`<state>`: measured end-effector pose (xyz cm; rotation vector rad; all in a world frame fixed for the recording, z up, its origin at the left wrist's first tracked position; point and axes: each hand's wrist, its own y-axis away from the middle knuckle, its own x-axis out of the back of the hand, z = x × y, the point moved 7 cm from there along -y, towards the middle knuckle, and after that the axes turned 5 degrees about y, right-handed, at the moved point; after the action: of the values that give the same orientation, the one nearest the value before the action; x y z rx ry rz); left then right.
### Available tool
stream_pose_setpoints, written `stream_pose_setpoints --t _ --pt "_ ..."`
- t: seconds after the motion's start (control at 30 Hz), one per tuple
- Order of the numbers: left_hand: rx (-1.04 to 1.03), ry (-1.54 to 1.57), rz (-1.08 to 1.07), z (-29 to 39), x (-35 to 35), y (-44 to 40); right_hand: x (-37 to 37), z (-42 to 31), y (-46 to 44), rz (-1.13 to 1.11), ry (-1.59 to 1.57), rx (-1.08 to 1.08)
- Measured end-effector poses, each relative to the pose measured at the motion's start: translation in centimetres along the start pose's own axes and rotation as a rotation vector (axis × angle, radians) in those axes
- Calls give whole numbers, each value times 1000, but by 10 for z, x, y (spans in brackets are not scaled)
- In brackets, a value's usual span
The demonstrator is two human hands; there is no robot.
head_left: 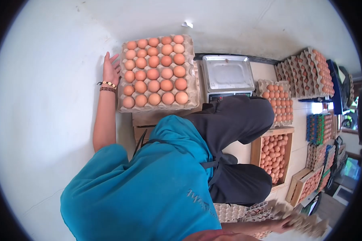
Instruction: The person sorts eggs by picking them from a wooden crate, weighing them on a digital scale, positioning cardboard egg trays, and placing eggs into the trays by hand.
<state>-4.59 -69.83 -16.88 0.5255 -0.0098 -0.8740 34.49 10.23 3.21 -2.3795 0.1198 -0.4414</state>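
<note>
My left hand [111,70] is beside a stack of grey pulp egg trays [196,90], its fingers spread along the side nearest the wall. Brown eggs [153,74] fill the top tray in rows. At the lower right, my right hand [283,225] grips the edge of some pulp egg trays [309,225], which look slightly blurred; I cannot tell how many. Close to that hand lie more pulp trays [229,213], partly hidden by my arm and leg. The full stack rests on a wooden crate [147,119].
A scale with a metal pan [228,74] stands beside the stack. Past my knees are a tray of eggs [278,102] and a wooden crate [256,156] of loose eggs. Tall stacked egg trays [301,76], green and blue trays [318,128] and another crate [295,186] stand farther off.
</note>
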Motion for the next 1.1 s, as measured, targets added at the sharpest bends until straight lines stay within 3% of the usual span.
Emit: stream_pose_setpoints --t 0.07,0.17,0.2,0.23,0.27,0.3,0.47,0.57,0.67,0.9,1.1 --pt "43 70 -8 1 6 4 -36 -37 1 -130 -75 67" --pt "-26 -64 102 11 15 30 -140 -119 60 -521 -124 224" --pt "-47 -97 116 10 8 34 -166 -145 85 -640 -249 361" --pt "-226 -240 130 15 10 23 -187 -172 116 -652 -209 600" --pt "-249 -206 0 17 -18 35 -197 -213 141 -642 -306 731" --pt "-280 -179 -121 32 -40 62 -216 -243 158 -821 -418 656" --pt "-369 -135 -642 90 -101 160 -236 -331 230 -1111 -462 735" --pt "-264 220 -847 96 -118 181 -245 -347 255 -1245 -482 771" --pt "-437 -3 -909 103 -120 191 -255 -353 275 -1342 -426 820" --pt "-388 -862 -422 86 -80 147 -280 -368 340 -1470 -344 1055" --pt "-419 -886 -139 38 -16 80 -297 -402 408 -1542 -369 1195"
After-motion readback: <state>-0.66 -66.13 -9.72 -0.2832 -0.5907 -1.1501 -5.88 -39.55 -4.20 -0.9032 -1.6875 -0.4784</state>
